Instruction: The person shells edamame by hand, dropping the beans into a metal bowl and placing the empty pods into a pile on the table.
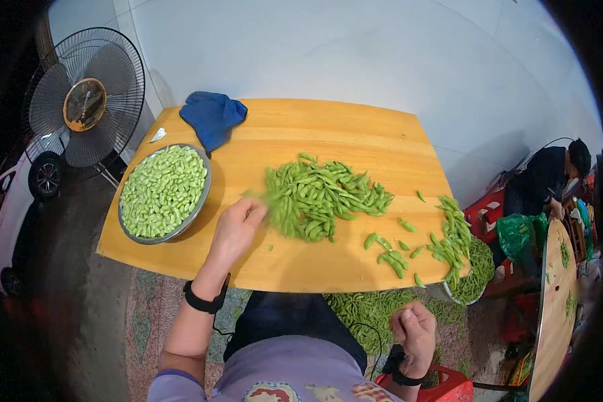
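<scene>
My left hand (240, 222) is at the left edge of a heap of green soybean pods (321, 194) on the wooden table. Its fingers are pinched, and a green smear of motion at the fingertips hides what they hold. Below the table's front edge, my right hand (414, 328) hangs with fingers curled closed; whatever lies inside is hidden. A grey bowl (205, 201) to the left of my left hand is full of shelled green beans (162, 191). Loose pods (388, 258) lie scattered at the table's right, with a smaller pile (453, 234) by the right edge.
A blue cloth (214, 119) lies at the table's back left, near a standing fan (85, 100). Pods or hulls fill a container (474, 271) beside the table and cover the floor (362, 315). A red stool (445, 385) stands at lower right; another person (546, 175) works beyond.
</scene>
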Action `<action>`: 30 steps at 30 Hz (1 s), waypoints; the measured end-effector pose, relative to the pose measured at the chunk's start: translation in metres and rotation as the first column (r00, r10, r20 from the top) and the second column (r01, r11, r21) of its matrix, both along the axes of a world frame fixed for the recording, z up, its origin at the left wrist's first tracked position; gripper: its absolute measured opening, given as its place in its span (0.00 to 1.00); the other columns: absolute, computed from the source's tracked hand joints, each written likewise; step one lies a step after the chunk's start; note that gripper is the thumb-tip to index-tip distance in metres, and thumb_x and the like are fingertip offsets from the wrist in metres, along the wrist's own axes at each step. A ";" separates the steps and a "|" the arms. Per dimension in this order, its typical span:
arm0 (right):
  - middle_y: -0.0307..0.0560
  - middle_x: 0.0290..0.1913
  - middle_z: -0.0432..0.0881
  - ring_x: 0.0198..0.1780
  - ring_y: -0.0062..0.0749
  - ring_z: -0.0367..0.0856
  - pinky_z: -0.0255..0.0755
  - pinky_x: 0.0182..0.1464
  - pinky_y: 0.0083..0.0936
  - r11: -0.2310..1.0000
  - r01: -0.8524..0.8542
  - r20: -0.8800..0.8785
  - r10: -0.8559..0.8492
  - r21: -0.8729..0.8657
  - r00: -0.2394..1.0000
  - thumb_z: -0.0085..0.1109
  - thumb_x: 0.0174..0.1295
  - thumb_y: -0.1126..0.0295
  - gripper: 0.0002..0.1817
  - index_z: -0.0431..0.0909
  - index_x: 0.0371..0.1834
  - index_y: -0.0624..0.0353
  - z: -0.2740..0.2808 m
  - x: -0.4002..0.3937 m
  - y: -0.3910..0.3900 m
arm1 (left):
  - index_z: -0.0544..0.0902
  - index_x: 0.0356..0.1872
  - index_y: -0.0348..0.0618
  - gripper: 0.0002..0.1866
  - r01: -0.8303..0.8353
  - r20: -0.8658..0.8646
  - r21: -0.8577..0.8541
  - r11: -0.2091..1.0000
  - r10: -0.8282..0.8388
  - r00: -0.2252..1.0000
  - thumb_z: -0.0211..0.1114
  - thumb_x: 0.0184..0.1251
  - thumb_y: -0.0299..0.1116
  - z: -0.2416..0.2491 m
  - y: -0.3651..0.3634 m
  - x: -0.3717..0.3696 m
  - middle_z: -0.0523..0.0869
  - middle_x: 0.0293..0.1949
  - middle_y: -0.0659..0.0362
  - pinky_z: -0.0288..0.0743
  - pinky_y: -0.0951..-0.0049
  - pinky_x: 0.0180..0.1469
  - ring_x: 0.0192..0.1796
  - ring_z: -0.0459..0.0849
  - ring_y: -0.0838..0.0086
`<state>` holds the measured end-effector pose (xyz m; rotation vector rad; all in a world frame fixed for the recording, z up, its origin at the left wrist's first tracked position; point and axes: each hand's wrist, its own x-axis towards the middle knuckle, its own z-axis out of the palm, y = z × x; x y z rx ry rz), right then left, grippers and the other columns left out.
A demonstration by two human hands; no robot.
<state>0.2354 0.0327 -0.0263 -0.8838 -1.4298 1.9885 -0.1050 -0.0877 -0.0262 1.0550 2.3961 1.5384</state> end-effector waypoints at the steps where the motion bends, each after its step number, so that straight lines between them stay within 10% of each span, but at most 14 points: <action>1: 0.40 0.21 0.73 0.17 0.16 0.62 0.55 0.19 0.14 0.998 -0.048 -0.015 0.047 -0.038 0.999 0.51 0.61 0.70 0.07 0.71 0.31 0.64 -0.004 -0.007 0.000 | 0.77 0.31 0.35 0.11 -0.001 0.003 -0.006 1.000 0.001 1.000 0.59 0.59 0.35 0.002 0.004 -0.004 0.79 0.23 0.54 0.69 0.68 0.31 0.26 0.77 0.65; 3: 0.37 0.22 0.72 0.20 0.15 0.63 0.56 0.21 0.14 0.990 -0.109 0.012 0.111 -0.092 0.994 0.53 0.60 0.71 0.07 0.72 0.31 0.64 -0.004 -0.018 -0.001 | 0.78 0.30 0.34 0.07 0.011 -0.053 -0.274 0.962 -0.027 0.998 0.61 0.55 0.28 0.006 0.010 -0.003 0.78 0.25 0.55 0.69 0.69 0.32 0.28 0.77 0.68; 11: 0.36 0.27 0.74 0.28 0.16 0.68 0.62 0.31 0.14 0.933 -0.308 0.142 0.285 0.185 0.948 0.57 0.57 0.71 0.07 0.74 0.33 0.64 0.000 -0.062 -0.003 | 0.78 0.28 0.35 0.07 0.000 -0.261 -0.326 0.945 -0.090 0.961 0.66 0.47 0.26 -0.022 0.030 -0.005 0.79 0.26 0.51 0.71 0.66 0.36 0.31 0.78 0.62; 13: 0.45 0.29 0.78 0.33 0.31 0.77 0.69 0.38 0.21 0.743 -0.409 0.162 0.384 0.530 0.909 0.57 0.56 0.75 0.05 0.75 0.34 0.64 0.007 -0.075 0.001 | 0.78 0.27 0.35 0.07 0.024 -0.235 -0.320 0.947 -0.104 0.967 0.66 0.47 0.26 -0.023 0.028 -0.009 0.78 0.26 0.52 0.71 0.66 0.36 0.31 0.79 0.63; 16: 0.47 0.30 0.78 0.33 0.36 0.78 0.69 0.37 0.24 0.778 -0.449 0.203 0.401 0.439 0.893 0.57 0.55 0.75 0.07 0.75 0.36 0.64 0.016 -0.090 0.001 | 0.77 0.29 0.35 0.07 0.082 0.005 -0.249 0.965 -0.084 0.996 0.65 0.51 0.26 -0.009 0.021 -0.009 0.79 0.28 0.55 0.71 0.73 0.31 0.28 0.77 0.72; 18: 0.47 0.31 0.78 0.33 0.35 0.78 0.69 0.36 0.25 0.798 -0.450 0.221 0.392 0.402 0.893 0.58 0.55 0.75 0.07 0.75 0.36 0.64 0.018 -0.104 0.000 | 0.75 0.35 0.37 0.07 0.165 0.809 0.330 0.930 -0.368 0.458 0.62 0.56 0.25 0.002 0.013 -0.008 0.78 0.32 0.59 0.67 0.84 0.27 0.26 0.72 0.81; 22: 0.49 0.30 0.77 0.31 0.36 0.76 0.69 0.33 0.26 0.748 -0.305 0.099 0.308 0.589 0.946 0.58 0.55 0.74 0.09 0.75 0.38 0.64 0.016 -0.130 0.003 | 0.74 0.39 0.39 0.08 0.171 0.811 0.512 0.841 -0.540 0.226 0.60 0.59 0.25 0.010 0.013 0.024 0.77 0.34 0.59 0.62 0.92 0.25 0.26 0.69 0.86; 30: 0.54 0.29 0.73 0.30 0.46 0.74 0.68 0.31 0.31 0.628 -0.217 0.066 0.255 0.747 0.965 0.58 0.54 0.75 0.11 0.73 0.40 0.66 0.009 -0.138 0.000 | 0.79 0.34 0.40 0.04 0.121 0.765 0.495 0.861 -0.497 0.409 0.61 0.57 0.23 0.012 0.021 0.070 0.78 0.27 0.66 0.62 0.87 0.28 0.26 0.69 0.86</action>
